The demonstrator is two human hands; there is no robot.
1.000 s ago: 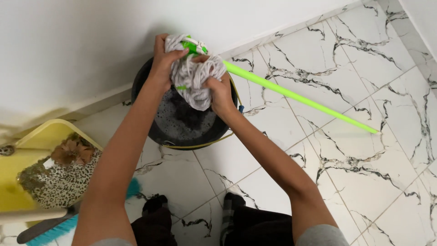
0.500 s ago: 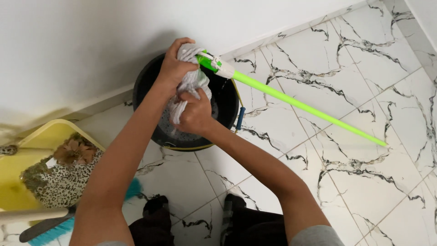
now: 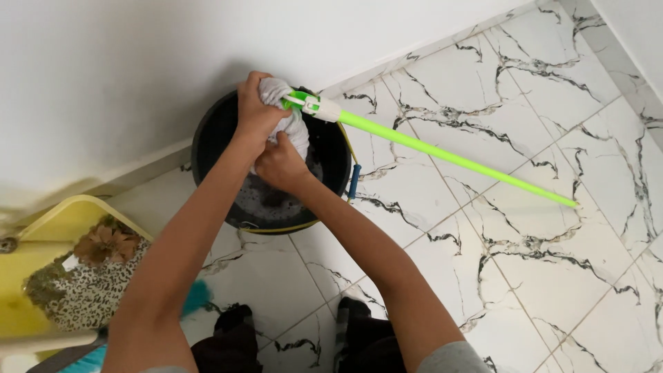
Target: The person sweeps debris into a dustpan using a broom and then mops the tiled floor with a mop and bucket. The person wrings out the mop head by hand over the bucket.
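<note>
At nine o'clock sits a yellow bin (image 3: 65, 221). Over the black bucket (image 3: 210, 138), the left hand (image 3: 257, 110) clenches the mop head (image 3: 293, 131) top; right hand (image 3: 280, 166) grips it below. The green mop handle (image 3: 456, 160) runs toward four o'clock.

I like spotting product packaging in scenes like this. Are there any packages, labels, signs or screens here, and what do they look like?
None that I can see. There is only a black bucket by the white wall, a mop head on a green pole, and a yellow tub with leopard-print cloth.
</note>
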